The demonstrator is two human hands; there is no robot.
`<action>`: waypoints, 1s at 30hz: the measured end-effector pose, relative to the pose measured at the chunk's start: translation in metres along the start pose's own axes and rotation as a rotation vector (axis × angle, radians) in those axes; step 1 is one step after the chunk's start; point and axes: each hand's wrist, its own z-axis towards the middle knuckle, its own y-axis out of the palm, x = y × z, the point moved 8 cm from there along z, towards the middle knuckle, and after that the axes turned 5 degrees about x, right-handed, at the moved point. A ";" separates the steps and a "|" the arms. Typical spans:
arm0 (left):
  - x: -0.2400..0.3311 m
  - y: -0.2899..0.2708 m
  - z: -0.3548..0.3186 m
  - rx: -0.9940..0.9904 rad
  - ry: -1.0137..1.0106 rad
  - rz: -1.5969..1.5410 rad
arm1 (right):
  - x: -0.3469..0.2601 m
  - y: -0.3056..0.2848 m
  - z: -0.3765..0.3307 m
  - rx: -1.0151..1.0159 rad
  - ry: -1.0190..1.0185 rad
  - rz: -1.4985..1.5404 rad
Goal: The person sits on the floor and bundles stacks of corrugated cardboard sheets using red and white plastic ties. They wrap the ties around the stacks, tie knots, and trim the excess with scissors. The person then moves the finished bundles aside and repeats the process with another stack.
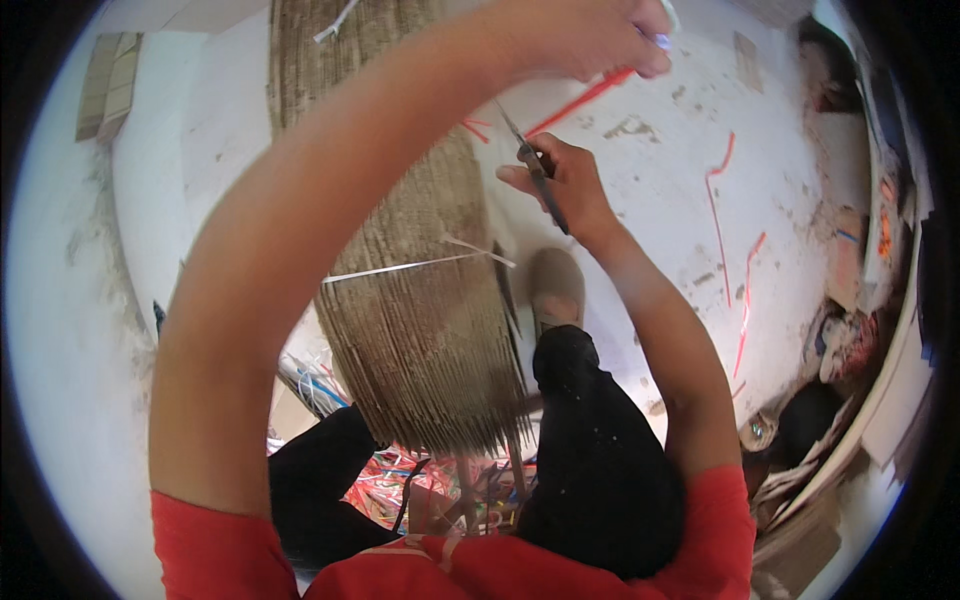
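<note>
The ridged stack (410,335), banded by a white strap (400,267), lies between your legs (600,450), your left forearm (365,155) crossing over it. Off its right edge, your left grip (640,45) pinches a red strap (580,104) and your right grip (567,185) wraps a knife (543,184). Strap scraps (385,475) pile below its near end; red strips (747,297) and cardboard (846,260) lie toward the floor's (645,195) right edge.
</note>
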 end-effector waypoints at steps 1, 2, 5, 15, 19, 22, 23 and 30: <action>0.015 0.012 0.000 -0.018 -0.013 0.069 | 0.003 -0.009 -0.005 0.090 -0.009 -0.074; 0.033 0.044 0.005 0.207 0.262 -0.063 | 0.027 -0.020 -0.014 0.155 0.122 -0.143; 0.133 0.117 -0.028 0.065 0.525 -0.003 | 0.090 -0.026 -0.036 0.261 0.362 -0.235; 0.045 0.279 -0.029 -0.366 -0.022 0.020 | 0.161 -0.062 -0.091 0.214 0.472 -0.589; 0.058 0.293 -0.041 -0.203 0.082 0.004 | 0.168 -0.072 -0.093 0.267 0.263 -0.560; 0.075 0.245 -0.056 -0.134 0.235 0.109 | 0.175 -0.090 -0.100 0.394 0.392 -0.388; 0.074 0.221 -0.066 -0.080 0.203 0.076 | 0.158 -0.095 -0.108 0.480 0.450 -0.411; -0.022 -0.015 -0.274 1.101 -0.339 0.349 | 0.158 -0.080 -0.155 0.471 0.647 0.411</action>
